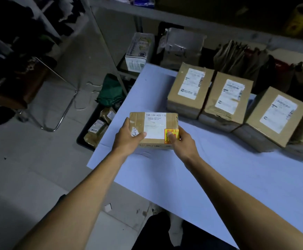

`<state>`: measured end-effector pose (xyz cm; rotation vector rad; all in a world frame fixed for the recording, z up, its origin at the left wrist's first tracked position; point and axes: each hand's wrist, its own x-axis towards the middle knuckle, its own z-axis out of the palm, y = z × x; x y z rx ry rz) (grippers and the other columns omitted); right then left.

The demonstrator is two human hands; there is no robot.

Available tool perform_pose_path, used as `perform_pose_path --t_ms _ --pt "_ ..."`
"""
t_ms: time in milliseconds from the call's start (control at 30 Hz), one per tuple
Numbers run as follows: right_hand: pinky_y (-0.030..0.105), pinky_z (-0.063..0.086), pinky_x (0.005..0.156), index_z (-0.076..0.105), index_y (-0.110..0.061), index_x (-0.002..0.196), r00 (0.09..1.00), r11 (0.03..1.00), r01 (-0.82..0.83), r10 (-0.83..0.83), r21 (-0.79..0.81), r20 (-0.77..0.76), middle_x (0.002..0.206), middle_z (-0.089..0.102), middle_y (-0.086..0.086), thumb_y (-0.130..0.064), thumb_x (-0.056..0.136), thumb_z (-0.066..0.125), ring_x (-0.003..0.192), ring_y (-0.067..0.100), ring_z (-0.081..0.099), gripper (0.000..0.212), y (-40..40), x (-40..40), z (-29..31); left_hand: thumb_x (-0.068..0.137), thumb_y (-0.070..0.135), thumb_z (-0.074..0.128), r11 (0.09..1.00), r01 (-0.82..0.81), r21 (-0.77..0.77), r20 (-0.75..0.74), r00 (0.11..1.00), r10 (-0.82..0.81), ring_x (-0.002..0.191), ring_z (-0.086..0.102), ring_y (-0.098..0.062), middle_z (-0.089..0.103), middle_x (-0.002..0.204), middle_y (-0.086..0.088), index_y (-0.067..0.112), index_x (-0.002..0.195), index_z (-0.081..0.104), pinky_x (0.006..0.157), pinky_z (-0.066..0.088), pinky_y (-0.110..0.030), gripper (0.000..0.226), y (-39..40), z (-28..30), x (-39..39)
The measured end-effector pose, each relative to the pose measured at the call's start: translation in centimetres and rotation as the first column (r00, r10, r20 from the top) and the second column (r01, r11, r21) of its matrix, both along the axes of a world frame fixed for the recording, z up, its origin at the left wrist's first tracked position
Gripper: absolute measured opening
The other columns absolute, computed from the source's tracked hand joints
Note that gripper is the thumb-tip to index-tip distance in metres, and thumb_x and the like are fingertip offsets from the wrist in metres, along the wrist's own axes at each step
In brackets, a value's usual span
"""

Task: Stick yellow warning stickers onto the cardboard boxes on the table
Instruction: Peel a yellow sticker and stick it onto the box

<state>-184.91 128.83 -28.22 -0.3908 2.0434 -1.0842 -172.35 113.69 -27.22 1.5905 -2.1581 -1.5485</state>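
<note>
A small cardboard box (153, 129) sits at the middle of the frame on the white worktop (219, 177), its long axis running left to right. The left hand (129, 138) grips its left end, fingers curled round the edge. The right hand (183, 141) holds the right end, thumb pressing a yellow warning sticker (171, 135) on the top's lower right corner.

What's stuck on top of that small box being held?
On the small box: a white label and a yellow sticker at its near right corner. The right hand's thumb covers part of the sticker.
</note>
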Motion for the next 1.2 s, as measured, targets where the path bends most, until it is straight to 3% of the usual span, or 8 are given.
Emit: perform_pose_path --t_ms 167,300,400,533,800,967,1133,1200 --pt "0.050 0.051 0.098 0.052 -0.029 0.136 1.000 1.000 -0.001 0.002 0.022 -0.022 0.127 0.067 0.000 -0.041 0.099 0.050 0.114 0.026 0.063 0.038 -4.8 -1.8 -0.8 0.065 0.044 0.079 0.999 -0.027 0.043 -0.031 0.999 0.029 0.117 0.061 -0.013 0.063 0.130 0.008 0.028 0.145 0.041 0.101 0.051 -0.040 0.090 -5.4 -1.3 -1.9" --pt "0.050 0.052 0.099 0.052 -0.029 0.136 0.999 0.999 -0.031 0.030 0.031 0.021 0.127 0.067 0.000 -0.041 0.099 0.052 0.113 0.026 0.064 0.039 -6.9 -2.5 -1.7 0.078 0.012 0.076 0.995 -0.079 0.054 -0.067 0.994 0.083 0.109 0.065 -0.017 0.069 0.117 0.004 0.024 0.127 0.056 0.093 0.055 -0.035 0.054 -7.3 -1.1 -3.3" --pt "0.050 0.052 0.098 0.051 -0.029 0.137 0.998 0.998 -0.046 0.044 0.035 0.038 0.126 0.068 0.001 -0.041 0.099 0.053 0.112 0.026 0.065 0.040 -8.4 -2.4 -2.4 0.083 0.005 0.073 0.989 -0.121 0.083 -0.066 0.990 0.127 0.106 0.066 -0.016 0.069 0.115 0.004 0.026 0.122 0.058 0.081 0.054 -0.027 0.047 -8.4 -1.5 -3.2" --pt "0.049 0.053 0.098 0.053 -0.030 0.133 0.995 0.996 -0.083 0.081 0.038 0.050 0.127 0.068 0.001 -0.039 0.099 0.055 0.113 0.026 0.065 0.036 -11.2 -3.1 -2.1 0.080 0.012 0.076 0.985 -0.157 0.077 -0.058 0.985 0.161 0.105 0.067 -0.017 0.070 0.115 0.006 0.030 0.119 0.059 0.089 0.056 -0.036 0.047 -10.4 -1.9 -2.7" --pt "0.052 0.051 0.099 0.047 -0.022 0.138 0.994 0.994 0.108 -0.108 0.034 -0.002 0.132 0.064 0.003 -0.036 0.101 0.051 0.118 0.028 0.062 0.040 -15.5 -4.1 -1.9 0.081 -0.002 0.074 0.992 0.001 0.130 -0.157 0.987 0.020 0.101 0.067 -0.013 0.070 0.108 0.007 0.027 0.116 0.060 0.083 0.056 -0.029 0.047 -16.7 -2.2 -7.8" --pt "0.050 0.052 0.099 0.053 -0.020 0.134 0.966 0.966 0.257 -0.257 0.017 0.015 0.127 0.066 0.002 -0.033 0.100 0.054 0.115 0.024 0.063 0.037 -18.9 -5.3 -1.3 0.083 -0.002 0.072 0.983 0.091 0.157 -0.178 0.982 -0.063 0.098 0.066 -0.010 0.069 0.107 0.006 0.023 0.120 0.058 0.073 0.053 -0.018 0.047 -20.6 -2.1 -10.4" --pt "0.050 0.048 0.101 0.053 -0.014 0.135 0.959 0.954 0.282 -0.277 0.097 -0.066 0.128 0.065 0.009 -0.031 0.100 0.051 0.116 0.031 0.061 0.039 -21.9 -8.3 -0.7 0.083 -0.002 0.072 0.980 0.117 0.160 -0.188 0.978 -0.086 0.096 0.064 -0.010 0.068 0.115 -0.001 0.014 0.130 0.055 0.067 0.050 -0.011 0.053 -23.2 -2.5 -14.0" --pt "0.047 0.047 0.101 0.053 -0.011 0.134 0.959 0.952 0.276 -0.265 0.131 -0.096 0.129 0.064 0.012 -0.031 0.100 0.051 0.117 0.034 0.060 0.040 -23.0 -10.0 -0.5 0.082 -0.002 0.073 0.978 0.126 0.165 -0.202 0.975 -0.091 0.100 0.065 -0.012 0.068 0.120 -0.003 0.012 0.134 0.053 0.075 0.052 -0.015 0.057 -24.2 -2.9 -15.7"
